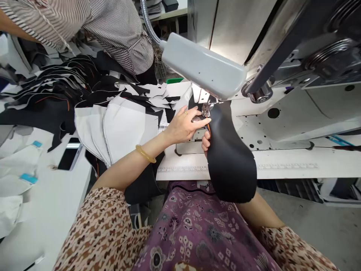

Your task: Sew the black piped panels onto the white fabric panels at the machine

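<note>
Panel (232,154) right of foot (207,109), draping nearside. Likely light, supple, slightly slippery; best held by edges. Left hand (183,127), fingers spread, beside foot; right hand (206,141), nearside of foot, grips panel's edge.

The person's bare, gold-ringed left hand (183,126) lies palm down, fingers spread. Just nearer the body than its fingertips, the bare right hand (206,143) shows curled fingers; its remainder is hidden. Behind the left fingers, the bare, yellow-bangled left forearm (124,171) slants back, its wrist nearly straight.
</note>
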{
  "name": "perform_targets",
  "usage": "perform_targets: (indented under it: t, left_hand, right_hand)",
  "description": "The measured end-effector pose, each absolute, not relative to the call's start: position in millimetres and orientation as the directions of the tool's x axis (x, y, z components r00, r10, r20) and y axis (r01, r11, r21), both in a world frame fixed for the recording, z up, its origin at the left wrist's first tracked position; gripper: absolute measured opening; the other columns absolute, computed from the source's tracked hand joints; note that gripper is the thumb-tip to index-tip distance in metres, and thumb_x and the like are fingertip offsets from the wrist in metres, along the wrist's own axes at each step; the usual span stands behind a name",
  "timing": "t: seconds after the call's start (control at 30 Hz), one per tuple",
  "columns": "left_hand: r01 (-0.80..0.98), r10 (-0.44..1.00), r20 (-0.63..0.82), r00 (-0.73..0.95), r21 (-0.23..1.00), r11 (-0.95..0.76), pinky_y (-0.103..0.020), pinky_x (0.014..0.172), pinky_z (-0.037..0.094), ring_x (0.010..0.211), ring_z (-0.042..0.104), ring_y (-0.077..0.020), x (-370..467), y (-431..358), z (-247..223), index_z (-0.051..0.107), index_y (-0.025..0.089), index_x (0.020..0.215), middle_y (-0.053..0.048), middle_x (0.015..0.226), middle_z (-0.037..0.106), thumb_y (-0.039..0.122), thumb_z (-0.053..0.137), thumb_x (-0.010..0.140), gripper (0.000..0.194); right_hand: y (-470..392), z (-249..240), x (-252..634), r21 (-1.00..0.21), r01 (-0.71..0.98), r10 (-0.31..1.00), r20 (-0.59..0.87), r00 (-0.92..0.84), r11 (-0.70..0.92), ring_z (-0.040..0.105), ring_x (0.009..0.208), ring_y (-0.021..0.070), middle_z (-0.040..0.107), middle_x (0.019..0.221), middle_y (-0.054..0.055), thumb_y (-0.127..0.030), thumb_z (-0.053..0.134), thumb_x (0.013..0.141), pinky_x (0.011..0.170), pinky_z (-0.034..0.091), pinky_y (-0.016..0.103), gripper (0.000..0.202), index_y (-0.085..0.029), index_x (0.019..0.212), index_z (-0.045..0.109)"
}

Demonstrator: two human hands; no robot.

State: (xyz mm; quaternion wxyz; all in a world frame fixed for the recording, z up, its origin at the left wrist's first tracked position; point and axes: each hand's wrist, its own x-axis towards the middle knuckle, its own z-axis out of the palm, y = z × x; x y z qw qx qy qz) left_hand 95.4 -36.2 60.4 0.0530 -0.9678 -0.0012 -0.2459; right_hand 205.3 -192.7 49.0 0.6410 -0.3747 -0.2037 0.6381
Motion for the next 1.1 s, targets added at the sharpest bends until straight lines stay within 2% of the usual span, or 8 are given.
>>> perform_targets:
  t: [0.2,0.43,0.53,0.63,0.77,0.87,0.97,1.1]
  left_hand:
    - [0.004,-0.078,0.587,0.806,-0.136,-0.991,-0.042,0.086,0.044,0.108,0.055,-0.0237,96.6,-37.5,54.4,0.058,0.024,0.112,-0.008,0.097,0.057,0.010,0.042,0.081,0.038]
    - [0.054,0.065,0.553,0.831,0.036,-0.998,-0.044,0.092,0.040,0.109,0.054,-0.0223,100.0,-34.9,50.9,0.060,0.025,0.108,-0.007,0.096,0.060,0.021,0.042,0.088,0.028]
    - [0.065,0.086,0.591,0.802,0.057,-0.996,-0.042,0.091,0.040,0.107,0.056,-0.0209,103.6,-36.2,47.3,0.062,0.024,0.104,-0.006,0.093,0.061,0.026,0.042,0.090,0.024]
    - [0.092,0.065,0.649,0.758,-0.008,-0.996,-0.039,0.088,0.041,0.099,0.059,-0.0180,108.5,-38.7,41.1,0.062,0.024,0.100,-0.004,0.087,0.063,0.031,0.045,0.089,0.021]
    - [0.085,-0.048,0.709,0.704,-0.151,-0.985,-0.035,0.077,0.043,0.085,0.060,-0.0150,113.2,-40.5,33.5,0.060,0.023,0.099,-0.003,0.082,0.065,0.029,0.047,0.089,0.018]
    - [0.086,-0.068,0.712,0.699,-0.178,-0.980,-0.035,0.076,0.043,0.087,0.061,-0.0152,113.7,-40.0,30.1,0.059,0.024,0.099,-0.003,0.082,0.066,0.023,0.046,0.088,0.017]
    - [0.105,-0.079,0.696,0.714,-0.218,-0.970,-0.036,0.076,0.044,0.089,0.062,-0.0151,112.6,-38.8,27.7,0.059,0.025,0.097,-0.002,0.082,0.066,0.019,0.044,0.088,0.018]
    - [0.097,-0.084,0.665,0.742,-0.230,-0.968,-0.036,0.077,0.044,0.092,0.062,-0.0155,111.3,-38.2,26.8,0.058,0.025,0.099,-0.003,0.086,0.067,0.019,0.043,0.089,0.020]
  right_hand:
    - [-189.9,53.6,202.0,-0.609,-0.793,0.983,-0.159,0.097,-0.021,0.043,0.064,0.0074,0.043,0.077,-0.001,-0.037,0.044,0.080,0.060,0.039,0.019,0.020,-0.020,0.090,0.047]
    - [-192.6,57.1,200.4,-0.496,-0.866,0.970,-0.234,0.061,-0.065,0.047,0.070,0.0056,0.047,0.082,-0.002,-0.040,0.037,0.082,0.063,0.041,0.016,0.026,-0.021,0.095,0.048]
    - [-193.4,52.8,196.7,-0.533,-0.846,0.977,-0.167,0.133,0.024,0.048,0.078,0.0055,0.051,0.092,-0.002,-0.040,0.038,0.083,0.072,0.042,0.017,0.028,-0.023,0.102,0.051]
    - [-193.2,48.4,199.6,-0.612,-0.789,0.976,-0.135,0.171,0.053,0.048,0.073,0.0057,0.054,0.090,-0.002,-0.035,0.043,0.083,0.071,0.043,0.018,0.025,-0.025,0.102,0.055]
    - [-200.7,49.9,218.4,-0.646,-0.756,0.966,-0.248,0.070,-0.111,0.051,0.064,0.0071,0.059,0.085,0.001,-0.035,0.052,0.077,0.061,0.044,0.020,0.025,-0.020,0.094,0.059]
    - [-216.8,53.2,234.1,-0.616,-0.741,0.930,-0.366,-0.029,-0.266,0.059,0.071,0.0139,0.063,0.094,0.006,-0.052,0.055,0.070,0.061,0.048,0.027,0.047,-0.019,0.104,0.058]
    - [-235.6,49.9,243.0,-0.675,-0.716,0.888,-0.423,0.181,-0.176,0.060,0.088,0.0177,0.061,0.110,0.004,-0.064,0.059,0.060,0.073,0.051,0.032,0.062,-0.024,0.107,0.057]
    - [-246.2,37.7,247.3,-0.860,-0.483,0.765,-0.422,0.486,-0.167,0.061,0.086,0.0145,0.065,0.099,0.003,-0.034,0.079,0.046,0.079,0.051,0.027,0.053,-0.021,0.094,0.061]
